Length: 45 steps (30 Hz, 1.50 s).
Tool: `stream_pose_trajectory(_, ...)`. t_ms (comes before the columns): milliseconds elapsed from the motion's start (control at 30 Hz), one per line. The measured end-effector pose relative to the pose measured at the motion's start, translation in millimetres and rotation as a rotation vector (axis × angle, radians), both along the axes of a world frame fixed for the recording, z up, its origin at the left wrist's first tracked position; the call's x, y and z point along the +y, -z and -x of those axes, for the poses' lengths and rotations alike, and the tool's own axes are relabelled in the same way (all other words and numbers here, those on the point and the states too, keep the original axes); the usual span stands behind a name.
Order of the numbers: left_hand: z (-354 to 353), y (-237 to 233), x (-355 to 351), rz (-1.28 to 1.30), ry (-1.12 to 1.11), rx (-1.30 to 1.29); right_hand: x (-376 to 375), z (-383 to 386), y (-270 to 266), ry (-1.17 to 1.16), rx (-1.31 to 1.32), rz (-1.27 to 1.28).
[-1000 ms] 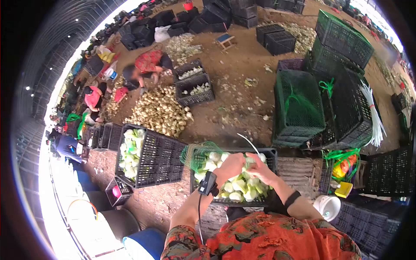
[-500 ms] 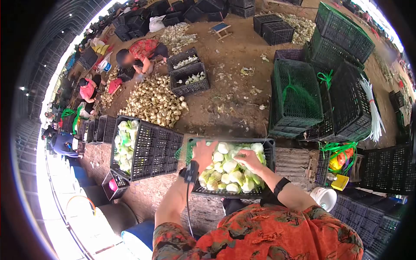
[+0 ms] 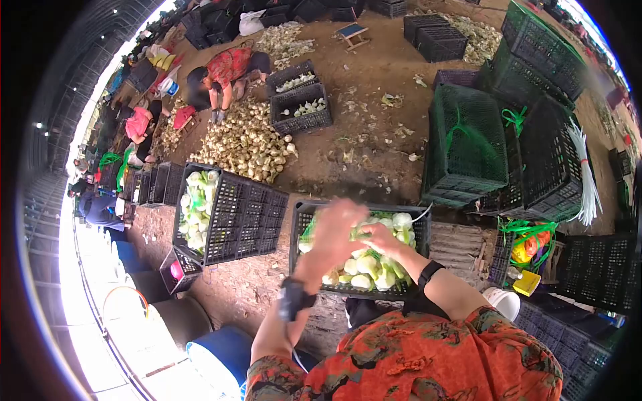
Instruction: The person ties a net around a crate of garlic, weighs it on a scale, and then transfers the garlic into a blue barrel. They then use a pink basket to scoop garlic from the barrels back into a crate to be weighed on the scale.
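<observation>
A black plastic crate (image 3: pixel 294 257) in front of me is filled with white bulb vegetables (image 3: pixel 364 264) with green stems. Fine green netting (image 3: pixel 309 230) shows at the crate's left side. My left hand (image 3: pixel 340 227), smeared by motion, is above the crate's left half, its fingers toward the far rim. Beside it, my right hand (image 3: pixel 380 239) is closed in a pinch low over the bulbs; what the fingertips hold is too small to make out. A thin white strip (image 3: pixel 422 214) sticks up at the crate's far right corner.
A tilted crate of bulbs (image 3: pixel 244 217) stands at left. Stacked crates under green net (image 3: pixel 468 140) rise at right, with a bundle of white ties (image 3: pixel 583 174). Beyond, a person (image 3: pixel 227 70) bends by a bulb heap (image 3: pixel 244 144). A white bucket (image 3: pixel 501 303) sits near my right elbow.
My left hand has swung right and away from the crate's left edge, now close to my right hand. The right hand stays pinched over the bulbs, slightly farther forward. The view has shifted slightly.
</observation>
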<state>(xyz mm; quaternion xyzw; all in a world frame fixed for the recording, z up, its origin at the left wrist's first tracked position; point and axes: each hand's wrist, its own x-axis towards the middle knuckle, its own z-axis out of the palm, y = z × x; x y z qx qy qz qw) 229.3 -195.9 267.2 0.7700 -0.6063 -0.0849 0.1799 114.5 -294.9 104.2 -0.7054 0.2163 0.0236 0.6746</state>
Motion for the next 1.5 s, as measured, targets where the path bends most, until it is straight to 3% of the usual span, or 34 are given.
stream_pose_trajectory(33, -10, -26, 7, 0.142, -0.121, -0.316, 1, -1, -4, -0.003, -0.002, -0.003)
stream_pose_trajectory(100, -36, 23, 38, -0.011, -0.239, -0.313, 2, -2, -5, 0.035, 0.093, -0.046)
stream_pose_trajectory(167, -47, 81, 48, -0.165, -0.364, -0.296, 1, -2, 2, 0.001, 0.029, 0.071)
stream_pose_trajectory(233, -48, 114, 39, -0.290, -0.136, 0.395, 0, -2, -12, 0.005, 0.067, -0.107)
stream_pose_trajectory(300, -18, 121, 24, -0.139, -0.179, 0.390, 3, -1, -19, 0.049, 0.009, -0.206)
stream_pose_trajectory(367, 12, 106, 14, 0.033, -0.195, 0.642, 4, -6, -4, 0.078, -0.054, -0.311)
stream_pose_trajectory(400, 17, 122, 13, 0.027, -0.148, 0.401, 2, -6, 19, -0.028, -0.087, -0.219)
stream_pose_trajectory(433, 16, 121, 16, 0.022, -0.159, 0.404, 2, -7, 18, -0.131, -0.118, -0.127)
stream_pose_trajectory(500, 9, 119, 19, -0.001, -0.049, 0.449, -4, -8, 18, -0.166, 0.016, -0.244)
stream_pose_trajectory(533, 1, 119, 26, 0.043, -0.049, 0.614, -5, -11, 0, -0.155, 0.039, -0.197)
stream_pose_trajectory(567, -2, 122, 34, 0.220, -0.176, 0.702, -6, -14, -9, -0.148, 0.067, -0.148)
stream_pose_trajectory(600, -10, 85, 43, 0.191, -0.488, 0.707, -5, -16, -4, -0.138, 0.059, -0.117)
stream_pose_trajectory(633, -27, 109, 70, 0.409, -0.637, 0.776, -8, -20, -4, -0.186, 0.035, -0.050)
stream_pose_trajectory(667, -42, 82, 93, 0.288, -0.603, 1.217, -7, -24, -17, -0.168, 0.087, -0.038)
stream_pose_trajectory(700, -40, 96, 114, 0.037, -0.517, 1.522, -7, -28, -31, -0.151, 0.138, -0.022)
stream_pose_trajectory(733, -25, 102, 117, -0.206, -0.597, 1.923, -6, -28, -28, -0.149, 0.146, -0.017)
stream_pose_trajectory(767, -8, 130, 125, -0.299, -0.484, 2.176, -3, -26, -22, -0.214, -0.122, 0.256)
stream_pose_trajectory(800, 14, 141, 121, -0.441, -0.499, 2.118, 1, -23, -19, -0.275, -0.390, 0.528)
stream_pose_trajectory(867, 36, 158, 95, -0.467, -0.040, 2.476, 7, -15, -39, -0.190, -0.259, 0.423)
stream_pose_trajectory(900, 38, 170, 85, -0.483, -0.014, 2.486, 10, -10, -45, -0.108, -0.137, 0.308)
stream_pose_trajectory(1000, 38, 192, 59, -0.111, -0.049, 2.695, 18, 3, -49, -0.043, -0.115, 0.371)
stream_pose_trajectory(1033, 33, 190, 52, -0.134, -0.036, 2.708, 25, 9, -49, -0.021, -0.131, 0.415)
stream_pose_trajectory(1100, 20, 177, 42, -0.282, -0.429, 2.469, 43, 20, -40, 0.026, -0.167, 0.472)
stream_pose_trajectory(1133, 10, 238, 52, -0.332, 0.147, 3.135, 55, 25, -35, 0.056, -0.222, 0.525)
stream_pose_trajectory(1167, 7, 227, 45, -0.362, 0.138, 3.143, 69, 29, -28, 0.072, -0.208, 0.520)
stream_pose_trajectory(1233, -3, 206, 30, -0.723, -0.152, 2.491, 95, 33, -16, 0.147, -0.079, 0.737)
stream_pose_trajectory(1367, -12, 202, 22, -0.887, -0.016, 2.520, 117, 27, 0, 0.368, -0.135, 0.482)
stream_pose_trajectory(1500, -7, 188, 20, -0.983, -0.119, 2.396, 125, 28, 0, 0.321, -0.215, 0.613)
